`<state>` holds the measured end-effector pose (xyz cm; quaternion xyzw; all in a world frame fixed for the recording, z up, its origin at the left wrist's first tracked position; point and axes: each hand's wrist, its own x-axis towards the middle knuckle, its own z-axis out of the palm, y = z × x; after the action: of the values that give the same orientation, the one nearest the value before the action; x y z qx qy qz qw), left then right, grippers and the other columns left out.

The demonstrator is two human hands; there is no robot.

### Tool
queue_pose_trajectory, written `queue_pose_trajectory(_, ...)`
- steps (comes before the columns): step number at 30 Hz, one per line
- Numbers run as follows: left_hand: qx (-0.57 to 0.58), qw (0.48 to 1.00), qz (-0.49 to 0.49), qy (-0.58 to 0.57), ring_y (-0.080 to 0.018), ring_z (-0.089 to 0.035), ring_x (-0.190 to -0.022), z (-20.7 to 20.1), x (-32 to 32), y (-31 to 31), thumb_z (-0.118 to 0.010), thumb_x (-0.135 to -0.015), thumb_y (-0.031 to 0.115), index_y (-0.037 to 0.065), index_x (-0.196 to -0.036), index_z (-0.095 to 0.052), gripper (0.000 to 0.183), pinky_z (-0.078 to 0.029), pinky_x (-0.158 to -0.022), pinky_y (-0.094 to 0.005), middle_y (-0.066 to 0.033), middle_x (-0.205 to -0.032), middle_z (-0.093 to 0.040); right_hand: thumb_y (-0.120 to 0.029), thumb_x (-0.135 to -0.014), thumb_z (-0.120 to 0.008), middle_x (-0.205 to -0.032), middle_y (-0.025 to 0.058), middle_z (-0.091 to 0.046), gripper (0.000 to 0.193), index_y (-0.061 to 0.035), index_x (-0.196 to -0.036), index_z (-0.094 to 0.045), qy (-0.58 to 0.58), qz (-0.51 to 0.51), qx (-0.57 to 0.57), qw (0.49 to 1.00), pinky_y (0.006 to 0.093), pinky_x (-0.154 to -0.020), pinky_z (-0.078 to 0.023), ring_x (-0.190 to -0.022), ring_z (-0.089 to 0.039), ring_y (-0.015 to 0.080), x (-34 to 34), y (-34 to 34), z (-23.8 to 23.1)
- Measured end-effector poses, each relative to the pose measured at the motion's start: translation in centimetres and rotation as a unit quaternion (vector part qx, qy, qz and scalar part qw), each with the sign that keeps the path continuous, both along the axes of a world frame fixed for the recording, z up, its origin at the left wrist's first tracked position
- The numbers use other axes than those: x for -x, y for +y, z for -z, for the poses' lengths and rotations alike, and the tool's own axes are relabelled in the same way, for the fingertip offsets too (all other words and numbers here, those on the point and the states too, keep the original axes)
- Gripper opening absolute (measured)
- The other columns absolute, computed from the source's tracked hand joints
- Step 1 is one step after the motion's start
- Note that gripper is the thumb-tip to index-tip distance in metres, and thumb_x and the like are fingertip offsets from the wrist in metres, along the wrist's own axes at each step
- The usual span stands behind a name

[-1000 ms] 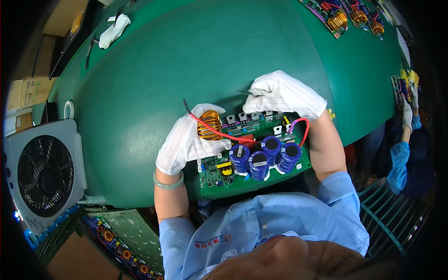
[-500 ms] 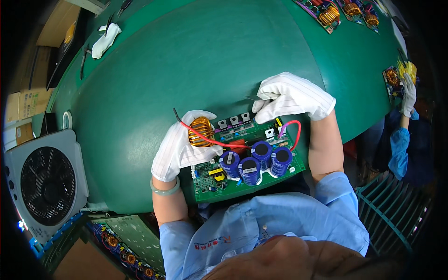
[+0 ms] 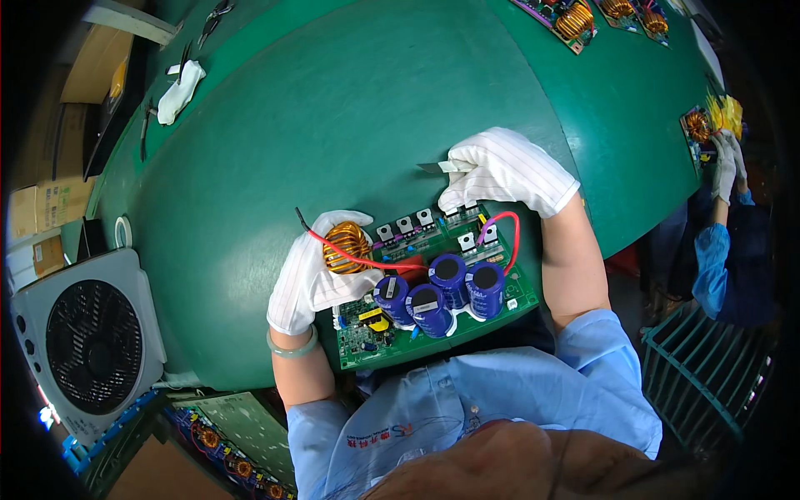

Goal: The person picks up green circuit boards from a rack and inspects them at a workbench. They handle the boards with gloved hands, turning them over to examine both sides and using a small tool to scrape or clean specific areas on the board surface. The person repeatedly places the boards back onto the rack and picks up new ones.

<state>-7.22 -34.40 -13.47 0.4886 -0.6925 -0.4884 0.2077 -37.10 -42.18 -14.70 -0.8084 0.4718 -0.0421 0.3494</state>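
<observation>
A green circuit board (image 3: 354, 357) lies on the table close to my body, slightly tilted in view. My left hand (image 3: 293, 287), in a white striped glove, grips its left side, fingers and thumb wrapped round the copper-wound coil (image 3: 346, 243). A red wire (image 3: 367, 261) with a black end crosses the coil. Several blue cylindrical capacitors (image 3: 429, 310) stand along the board's near half. Just beyond the far right edge, my gloved right hand (image 3: 508, 172) pinches a thin grey blade-like piece (image 3: 432, 167) pointing left. Its fingers hide part of the row of black transistors (image 3: 405, 227).
A white box fan (image 3: 92, 346) stands at the left. Pliers (image 3: 215, 21) and a white cloth-like item (image 3: 179, 93) lie far left. More coil-bearing boards (image 3: 575, 21) sit far right. At the right edge, a co-worker's gloved hands (image 3: 727, 167) are beside another board (image 3: 696, 129).
My right hand has moved a little left, and more of the grey piece shows. The board has shifted slightly left, my left hand staying on it. A second co-worker's hand now shows.
</observation>
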Motion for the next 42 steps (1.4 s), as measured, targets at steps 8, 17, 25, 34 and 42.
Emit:
queue_pose_trajectory(8, -0.037, 0.999, -0.002, 0.032, -0.0171, -0.063, -0.090, 0.6, -0.7, 0.0, -0.084, -0.068, 0.027, 0.002, -0.122, -0.054, 0.066, -0.052, -0.080, -0.0315, -0.0082, -0.097, -0.065, -0.035, -0.074, -0.078, -0.069, 0.0111, -0.064, 0.036, -0.0040, -0.073, -0.059, -0.300, -0.140, -0.085, 0.940, 0.0383, -0.054, -0.042, -0.060, -0.058, 0.0308, -0.5, 1.7, -1.9)
queue_pose_trajectory(17, -0.107, 0.987, -0.049, 0.113, -0.0157, -0.061, -0.090, 0.3, 0.4, 1.0, -0.085, -0.072, 0.042, 0.000, -0.125, -0.051, 0.075, -0.051, -0.081, -0.0297, -0.0085, -0.100, -0.063, -0.040, -0.075, -0.076, -0.074, 0.0160, -0.064, 0.037, -0.0051, -0.080, -0.064, -0.186, -0.165, -0.052, 0.967, 0.0443, -0.059, -0.045, -0.072, -0.063, 0.0384, -0.6, 1.9, -2.3)
queue_pose_trajectory(25, -0.108, 0.986, -0.040, 0.121, -0.0130, -0.061, -0.088, 0.3, 0.8, 0.7, -0.087, -0.070, 0.040, -0.002, -0.125, -0.049, 0.079, -0.050, -0.080, -0.0268, -0.0075, -0.098, -0.064, -0.044, -0.075, -0.076, -0.062, 0.0146, -0.056, 0.043, -0.0032, -0.071, -0.062, -0.151, -0.134, -0.053, 0.978, 0.0452, -0.056, -0.037, -0.058, -0.052, 0.0332, -0.7, 2.3, -1.8)
queue_pose_trajectory(34, -0.110, 0.983, -0.078, 0.129, -0.0139, -0.062, -0.083, 0.8, 0.0, 0.3, -0.092, -0.065, 0.029, -0.002, -0.120, -0.054, 0.074, -0.051, -0.075, -0.0276, -0.0082, -0.093, -0.066, -0.043, -0.078, -0.076, -0.064, 0.0112, -0.057, 0.042, -0.0035, -0.075, -0.063, -0.216, -0.113, -0.075, 0.967, 0.0397, -0.055, -0.039, -0.057, -0.049, 0.0249, -0.1, 1.9, -2.3)
queue_pose_trajectory(42, -0.144, 0.973, -0.112, 0.139, -0.0150, -0.063, -0.088, -0.7, -3.1, -0.2, -0.083, -0.072, 0.021, -0.002, -0.119, -0.055, 0.060, -0.051, -0.083, -0.0288, -0.0084, -0.097, -0.066, -0.037, -0.078, -0.075, -0.069, 0.0108, -0.063, 0.034, -0.0041, -0.082, -0.066, -0.170, -0.060, -0.104, 0.978, 0.0383, -0.058, -0.042, -0.060, -0.053, 0.0228, -0.8, 1.7, -2.6)
